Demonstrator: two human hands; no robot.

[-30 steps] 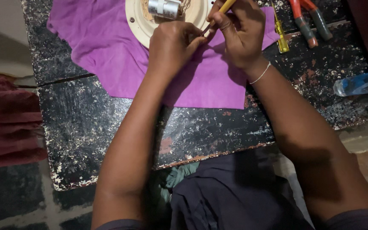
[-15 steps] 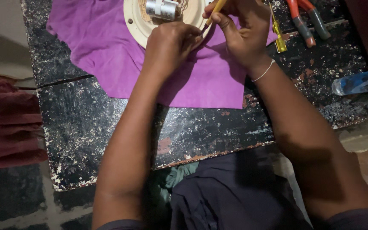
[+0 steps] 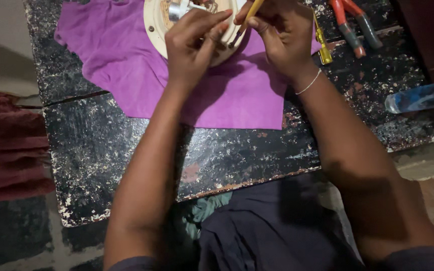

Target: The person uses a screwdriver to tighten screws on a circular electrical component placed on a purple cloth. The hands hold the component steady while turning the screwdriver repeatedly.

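Up at the top centre of the frame, a round cream-coloured plastic disc [image 3: 157, 31] carrying a small silvery metal cylinder [image 3: 178, 8] lies on a purple cloth [image 3: 126, 75], which is spread over a black, badly chipped table [image 3: 126, 160]. The left hand [image 3: 193, 47] is curled down over the disc's lower rim, fingers bent and pressing on it, so it pins the disc rather than lifts it. The right hand [image 3: 282, 37] is closed around a thin yellow-handled screwdriver [image 3: 249, 16], held like a pen, its dark tip pointing down to the disc just beside the left fingertips.

The disc looks rigid and light, probably brittle at the thin rim; a hold by the rim or a flat press from above seems safest, keeping clear of the fine parts around the cylinder. On the cloth it should not slide much. The screwdriver is slim and stiff and is best pinched low on the handle for control.

At the upper right lie red-handled pliers [image 3: 350, 25] and a small yellow tool [image 3: 322, 45]; a clear plastic bottle [image 3: 420, 96] lies at the right edge.
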